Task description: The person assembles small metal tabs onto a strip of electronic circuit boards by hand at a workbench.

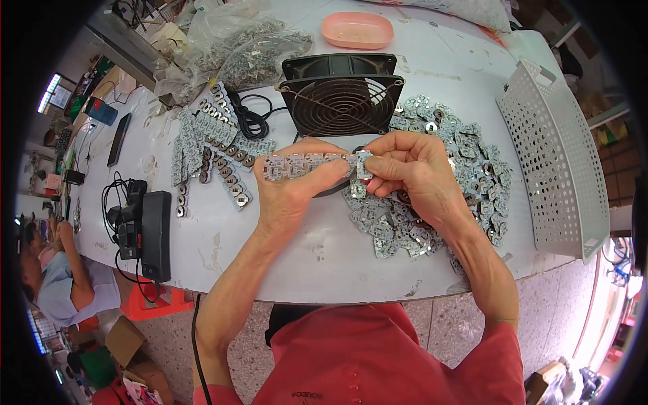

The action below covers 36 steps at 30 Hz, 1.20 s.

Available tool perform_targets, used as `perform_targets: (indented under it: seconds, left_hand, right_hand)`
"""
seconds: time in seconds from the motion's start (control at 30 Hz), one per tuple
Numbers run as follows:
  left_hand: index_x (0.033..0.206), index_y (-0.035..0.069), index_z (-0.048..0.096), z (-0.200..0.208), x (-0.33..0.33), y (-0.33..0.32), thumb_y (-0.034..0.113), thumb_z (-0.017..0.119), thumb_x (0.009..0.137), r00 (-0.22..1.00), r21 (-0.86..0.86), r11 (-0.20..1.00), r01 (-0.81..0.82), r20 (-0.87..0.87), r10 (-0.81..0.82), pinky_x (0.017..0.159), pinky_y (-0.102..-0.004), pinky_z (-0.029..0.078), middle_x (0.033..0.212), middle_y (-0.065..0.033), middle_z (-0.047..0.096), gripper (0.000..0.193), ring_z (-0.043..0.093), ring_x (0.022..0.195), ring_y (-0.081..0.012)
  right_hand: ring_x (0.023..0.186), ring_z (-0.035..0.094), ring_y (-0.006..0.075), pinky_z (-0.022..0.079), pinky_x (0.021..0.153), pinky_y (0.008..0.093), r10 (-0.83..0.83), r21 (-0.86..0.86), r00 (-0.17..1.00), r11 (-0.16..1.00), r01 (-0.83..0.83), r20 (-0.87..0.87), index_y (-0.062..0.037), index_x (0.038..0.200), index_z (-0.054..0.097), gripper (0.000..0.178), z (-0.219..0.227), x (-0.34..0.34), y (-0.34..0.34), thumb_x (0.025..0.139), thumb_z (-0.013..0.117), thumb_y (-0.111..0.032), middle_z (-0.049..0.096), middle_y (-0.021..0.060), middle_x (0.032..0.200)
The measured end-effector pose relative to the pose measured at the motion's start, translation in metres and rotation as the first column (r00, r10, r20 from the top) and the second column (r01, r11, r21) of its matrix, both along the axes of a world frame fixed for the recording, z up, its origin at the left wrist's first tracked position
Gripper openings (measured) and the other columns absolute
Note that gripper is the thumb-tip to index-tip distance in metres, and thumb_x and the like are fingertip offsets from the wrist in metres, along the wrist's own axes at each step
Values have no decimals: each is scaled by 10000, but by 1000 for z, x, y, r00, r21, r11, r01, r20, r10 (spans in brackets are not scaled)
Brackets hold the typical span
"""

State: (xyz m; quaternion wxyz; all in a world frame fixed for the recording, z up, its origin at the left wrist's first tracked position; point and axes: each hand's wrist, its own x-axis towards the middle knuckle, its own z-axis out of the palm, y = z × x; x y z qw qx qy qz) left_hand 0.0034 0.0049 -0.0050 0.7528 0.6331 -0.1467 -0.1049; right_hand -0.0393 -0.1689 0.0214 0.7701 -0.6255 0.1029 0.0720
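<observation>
My left hand (pixel 290 185) is closed around a strip of small circuit boards (pixel 297 166), its thumb pressed along the strip. At the strip's right end my right hand (pixel 412 169) pinches a single small circuit board (pixel 364 165) between thumb and fingers. Whether that board is still joined to the strip I cannot tell. A spread pile of loose small boards (pixel 482 175) lies beside and under my right hand. To the left of my left hand lie stacked strips of boards (pixel 202 135), some with round metal parts on them.
A black fan (pixel 343 104) stands just beyond my hands, its cable (pixel 251 121) coiled beside it. A pink tray (pixel 358 30) and bags of parts (pixel 250 54) sit at the back. A white perforated basket (pixel 560 169) stands right; black power adapters (pixel 156 233) lie left. A person (pixel 71 283) sits far left.
</observation>
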Motion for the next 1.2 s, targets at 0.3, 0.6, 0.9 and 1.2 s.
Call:
perform_targets:
  seconds: [0.3,0.6,0.9,1.2]
  left_hand:
    - [799,-47,659,3,-6,2,4,657,703,996,-19,999,48,81,-46,615,-213,443,770,-74,616,109,558,659,-106]
    - [790,-29,661,12,-9,-6,13,666,716,997,33,999,2,72,-4,576,-202,427,716,-30,612,85,544,642,-77]
    - [781,-19,644,25,-11,-29,4,645,734,990,253,965,71,98,-99,527,-194,391,700,-7,596,53,515,593,-56]
    - [782,-20,643,30,-13,-50,5,652,719,986,287,952,106,98,-139,514,-197,407,652,-15,598,69,529,565,-58]
  right_hand:
    - [533,579,104,477,500,202,15,19,1000,1000,-15,-10,36,861,625,107,1,-4,-1,772,623,-23,624,72,682]
    - [566,592,105,485,520,198,21,-77,998,997,-16,64,19,861,601,136,9,-9,-10,769,657,-63,620,68,687]
    - [652,579,90,471,609,207,43,-183,988,983,-15,148,26,796,613,96,14,-16,-29,760,656,-51,621,55,719]
    - [654,593,103,462,606,208,-263,-89,940,954,287,219,7,785,643,128,23,-10,-72,764,651,-118,633,57,700]
